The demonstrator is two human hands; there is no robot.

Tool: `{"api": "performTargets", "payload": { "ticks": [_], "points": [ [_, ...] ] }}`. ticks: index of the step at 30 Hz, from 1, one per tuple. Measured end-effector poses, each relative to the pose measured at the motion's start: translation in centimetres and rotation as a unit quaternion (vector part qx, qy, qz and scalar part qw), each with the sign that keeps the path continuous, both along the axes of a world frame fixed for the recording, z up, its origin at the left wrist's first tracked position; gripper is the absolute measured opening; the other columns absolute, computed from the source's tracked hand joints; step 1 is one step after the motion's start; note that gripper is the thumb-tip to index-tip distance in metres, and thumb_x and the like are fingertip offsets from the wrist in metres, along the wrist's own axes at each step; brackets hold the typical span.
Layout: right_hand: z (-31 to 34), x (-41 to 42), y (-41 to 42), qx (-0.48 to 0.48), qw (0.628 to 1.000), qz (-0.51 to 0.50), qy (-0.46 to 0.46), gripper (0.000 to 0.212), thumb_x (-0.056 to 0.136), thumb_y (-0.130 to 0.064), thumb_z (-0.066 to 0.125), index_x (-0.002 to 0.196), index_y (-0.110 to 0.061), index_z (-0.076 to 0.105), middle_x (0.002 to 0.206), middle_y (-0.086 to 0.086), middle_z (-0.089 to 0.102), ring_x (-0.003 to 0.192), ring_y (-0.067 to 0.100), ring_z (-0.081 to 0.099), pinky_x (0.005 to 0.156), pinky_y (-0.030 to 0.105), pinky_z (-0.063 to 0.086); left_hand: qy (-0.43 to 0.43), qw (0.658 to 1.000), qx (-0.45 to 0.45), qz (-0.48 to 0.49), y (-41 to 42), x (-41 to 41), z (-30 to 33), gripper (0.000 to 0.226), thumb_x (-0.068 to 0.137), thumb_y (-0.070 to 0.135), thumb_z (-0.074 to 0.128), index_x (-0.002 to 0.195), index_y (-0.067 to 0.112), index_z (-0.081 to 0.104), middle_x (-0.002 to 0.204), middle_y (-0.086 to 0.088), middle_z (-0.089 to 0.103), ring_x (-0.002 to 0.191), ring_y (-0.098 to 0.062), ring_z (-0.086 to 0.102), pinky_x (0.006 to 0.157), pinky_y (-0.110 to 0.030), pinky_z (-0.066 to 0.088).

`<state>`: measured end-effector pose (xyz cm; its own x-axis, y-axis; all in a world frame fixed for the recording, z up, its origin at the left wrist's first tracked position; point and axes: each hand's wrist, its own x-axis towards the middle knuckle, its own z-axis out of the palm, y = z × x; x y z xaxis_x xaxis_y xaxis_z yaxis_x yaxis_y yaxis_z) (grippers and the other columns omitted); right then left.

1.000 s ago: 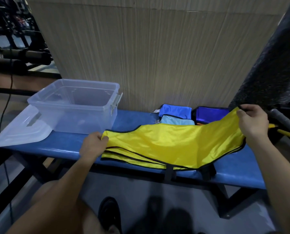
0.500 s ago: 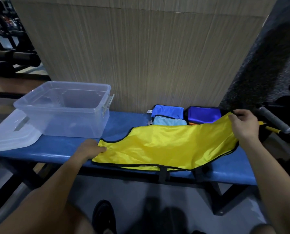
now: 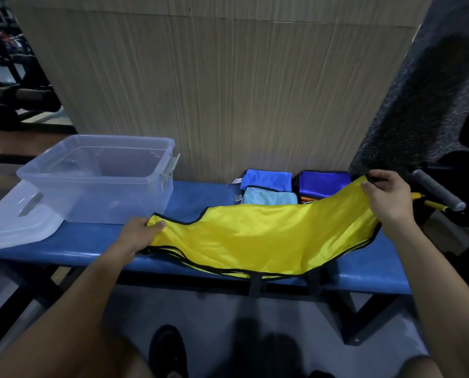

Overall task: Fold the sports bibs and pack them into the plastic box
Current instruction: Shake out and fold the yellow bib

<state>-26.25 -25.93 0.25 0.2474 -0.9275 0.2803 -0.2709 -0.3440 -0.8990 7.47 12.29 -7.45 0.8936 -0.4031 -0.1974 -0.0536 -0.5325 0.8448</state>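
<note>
— Yellow fabric is what I see first. Where does it lie?

— The yellow bib (image 3: 260, 238) with black edging is stretched along the blue bench (image 3: 97, 241), its long side running left to right. Its near edge reaches the front edge of the bench, and two short black straps hang down there.

— Who holds it?

— Both hands. The left hand (image 3: 137, 236) grips the left end, low on the bench top; the thumb lies on top of the cloth and the other fingers are curled under it, so I cannot see them. The right hand (image 3: 388, 197) pinches the right end between thumb and fingers and holds this corner raised above the bench, so the cloth slopes up to the right.

— And the box?

— The clear plastic box (image 3: 97, 181) stands on the left part of the bench, open, with nothing inside it. Its lid (image 3: 12, 225) lies flat just beside it on the left, partly past the bench end.

— Are other bibs there?

— Yes, behind the yellow one, against the wooden wall (image 3: 227, 91): a folded blue bib (image 3: 267, 179), a light blue bib (image 3: 268, 198) in front of it, and a dark blue bib (image 3: 323, 184) to their right. A little orange shows under the dark one. A grey handle (image 3: 435, 190) sticks out at the far right.
</note>
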Motion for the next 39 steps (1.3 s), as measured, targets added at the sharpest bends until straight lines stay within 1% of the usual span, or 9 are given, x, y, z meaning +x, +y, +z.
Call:
{"api": "performTargets", "payload": {
  "ticks": [7, 11, 18, 22, 26, 29, 32, 35, 39],
  "points": [
    [-1.2, -0.8, 0.4, 0.073, 0.997, 0.022, -0.027, 0.034, 0.094, -0.014, 0.07, 0.126, -0.019, 0.063, 0.105, 0.009, 0.067, 0.092, 0.02, 0.061, 0.082, 0.035, 0.048, -0.032, 0.983, -0.159, -0.085, -3.9, -4.0, 9.4, 0.016, 0.095, 0.017, 0.07, 0.084, 0.006, 0.07, 0.071, -0.006, 0.067, 0.05, -0.002, 0.059, 0.048, -0.015, 0.046],
    [-3.0, -2.1, 1.2, 0.108, 0.993, 0.05, -0.025, 0.035, 0.093, -0.007, 0.068, 0.126, -0.017, 0.062, 0.091, 0.007, 0.064, 0.084, 0.021, 0.06, 0.077, 0.035, 0.046, -0.083, 0.964, -0.156, -0.197, -9.5, -8.0, 15.2, 0.021, 0.094, 0.023, 0.072, 0.088, 0.003, 0.073, 0.072, -0.004, 0.065, 0.06, -0.009, 0.056, 0.056, -0.022, 0.042],
    [-5.8, -3.8, 2.2, 0.202, 0.975, 0.087, -0.031, 0.037, 0.095, -0.003, 0.063, 0.122, -0.028, 0.061, 0.088, 0.007, 0.064, 0.063, 0.011, 0.058, 0.053, 0.02, 0.045, -0.165, 0.895, 0.005, -0.414, -23.9, -21.1, 13.2, 0.038, 0.088, 0.03, 0.073, 0.065, 0.006, 0.056, 0.061, -0.006, 0.041, 0.056, -0.017, 0.035, 0.054, -0.032, 0.025],
    [-7.3, -5.4, 1.8, 0.224, 0.971, 0.085, -0.023, 0.042, 0.098, -0.003, 0.049, 0.12, -0.036, 0.063, 0.09, 0.011, 0.056, 0.072, 0.024, 0.046, 0.054, 0.028, 0.038, -0.207, 0.851, 0.096, -0.473, -28.2, -26.7, 7.8, 0.049, 0.088, 0.029, 0.071, 0.055, 0.013, 0.039, 0.058, -0.005, 0.038, 0.063, -0.024, 0.041, 0.052, -0.035, 0.025],
    [-7.7, -7.3, 1.2, 0.268, 0.961, 0.06, -0.028, 0.033, 0.099, -0.011, 0.051, 0.121, -0.032, 0.065, 0.085, 0.001, 0.066, 0.072, 0.025, 0.05, 0.049, 0.027, 0.035, -0.167, 0.865, 0.074, -0.468, -29.4, -27.8, 5.2, 0.052, 0.082, 0.03, 0.075, 0.054, 0.014, 0.033, 0.053, -0.003, 0.032, 0.055, -0.021, 0.034, 0.052, -0.035, 0.023],
    [-7.8, -8.2, 1.2, 0.298, 0.951, 0.072, -0.028, 0.019, 0.101, -0.036, 0.059, 0.119, -0.032, 0.066, 0.074, -0.008, 0.058, 0.075, 0.019, 0.053, 0.053, 0.03, 0.032, -0.137, 0.877, 0.054, -0.457, -29.7, -28.1, 4.5, 0.051, 0.078, 0.026, 0.076, 0.055, 0.018, 0.031, 0.051, 0.001, 0.026, 0.053, -0.019, 0.027, 0.055, -0.034, 0.023],
    [-7.4, -8.7, 1.5, 0.311, 0.944, 0.109, -0.015, 0.036, 0.09, -0.056, 0.069, 0.119, -0.035, 0.066, 0.086, -0.007, 0.064, 0.086, 0.018, 0.06, 0.064, 0.029, 0.039, -0.106, 0.894, 0.053, -0.431, -29.9, -28.6, 3.6, 0.039, 0.077, 0.026, 0.077, 0.06, 0.016, 0.044, 0.056, -0.003, 0.037, 0.054, -0.019, 0.036, 0.053, -0.033, 0.028],
    [-7.1, -8.8, 1.8, 0.292, 0.944, 0.155, 0.002, 0.055, 0.087, -0.041, 0.076, 0.137, -0.032, 0.055, 0.111, 0.003, 0.074, 0.091, 0.012, 0.073, 0.08, 0.025, 0.05, -0.056, 0.916, 0.035, -0.396, -29.7, -28.9, 2.7, 0.024, 0.078, 0.026, 0.076, 0.066, 0.012, 0.061, 0.061, -0.001, 0.056, 0.058, -0.018, 0.055, 0.049, -0.03, 0.044],
    [-5.8, -8.5, 2.8, 0.26, 0.947, 0.189, -0.011, 0.074, 0.079, -0.04, 0.081, 0.145, -0.026, 0.051, 0.116, 0.011, 0.072, 0.107, 0.012, 0.071, 0.101, 0.027, 0.05, 0.076, 0.932, -0.047, -0.35, -28.7, -28.6, 2.9, 0.008, 0.084, 0.019, 0.078, 0.087, 0.012, 0.075, 0.085, -0.007, 0.072, 0.064, -0.016, 0.067, 0.046, -0.025, 0.051]
  ]
}}
